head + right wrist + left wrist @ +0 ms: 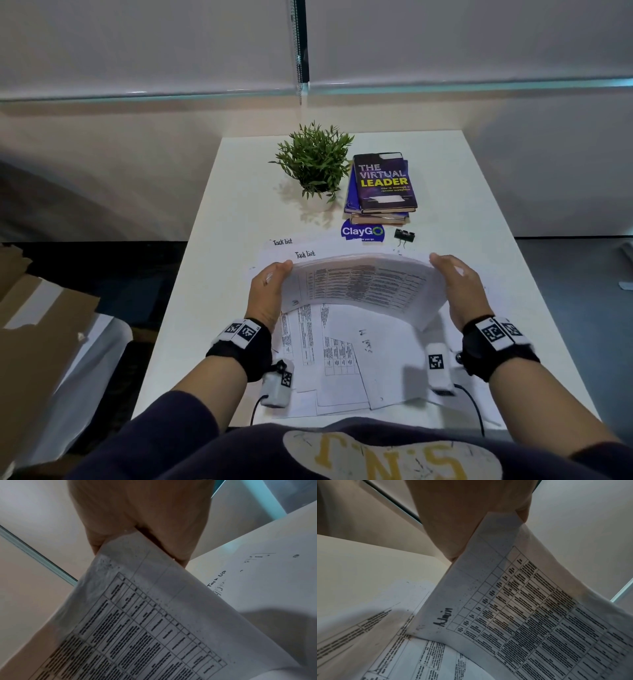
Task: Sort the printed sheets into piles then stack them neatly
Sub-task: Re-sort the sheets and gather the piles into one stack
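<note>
A bundle of printed table sheets arches upward above the white table. My left hand grips its left edge and my right hand grips its right edge. In the left wrist view the held sheets carry a handwritten word beside the table, with my left hand pinching the top edge. In the right wrist view my right hand pinches the bundle. Loose printed sheets lie fanned on the table under the bundle. Sheets headed "Task list" lie just beyond it.
A potted plant and a stack of books stand at the back of the table. A blue ClayGo sticker and a black binder clip lie in front of them. Cardboard sits off the table's left side.
</note>
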Demonstrator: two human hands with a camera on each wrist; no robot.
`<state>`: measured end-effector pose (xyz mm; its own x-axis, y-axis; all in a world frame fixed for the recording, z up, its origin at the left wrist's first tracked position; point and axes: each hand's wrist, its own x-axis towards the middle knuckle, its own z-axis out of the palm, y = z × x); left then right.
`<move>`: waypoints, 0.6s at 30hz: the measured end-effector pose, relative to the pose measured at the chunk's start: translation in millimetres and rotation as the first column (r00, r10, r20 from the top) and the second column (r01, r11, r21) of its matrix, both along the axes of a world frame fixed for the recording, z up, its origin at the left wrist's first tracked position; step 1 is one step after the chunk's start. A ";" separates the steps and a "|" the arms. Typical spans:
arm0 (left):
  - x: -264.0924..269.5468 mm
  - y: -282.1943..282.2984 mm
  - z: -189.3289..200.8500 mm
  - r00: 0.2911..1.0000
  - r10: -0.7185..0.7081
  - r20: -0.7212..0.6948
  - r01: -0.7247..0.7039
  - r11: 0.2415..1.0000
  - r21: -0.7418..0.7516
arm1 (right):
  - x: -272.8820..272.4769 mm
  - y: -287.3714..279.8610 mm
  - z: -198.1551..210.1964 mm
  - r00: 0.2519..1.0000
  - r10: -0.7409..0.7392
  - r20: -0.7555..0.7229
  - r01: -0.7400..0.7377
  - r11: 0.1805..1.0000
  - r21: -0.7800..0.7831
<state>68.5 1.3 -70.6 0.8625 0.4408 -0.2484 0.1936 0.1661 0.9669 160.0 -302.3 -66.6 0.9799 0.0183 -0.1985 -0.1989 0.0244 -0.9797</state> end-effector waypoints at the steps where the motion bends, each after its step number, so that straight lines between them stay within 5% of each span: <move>1: 0.1 0.5 -0.5 1.000 0.004 -0.007 -0.004 1.000 -0.001 | -0.2 -1.1 0.0 1.000 -0.004 0.000 0.004 1.000 -0.012; 12: -3.9 -1.9 -6.7 0.995 -0.055 -0.081 0.067 0.985 0.160 | -6.3 -3.6 -15.5 0.991 0.053 -0.120 -0.056 0.998 -0.023; 18: -3.2 10.2 -7.1 0.991 -0.092 -0.093 0.093 0.996 -0.002 | 3.8 -12.8 -19.5 0.978 0.137 -0.155 -0.143 0.989 -0.029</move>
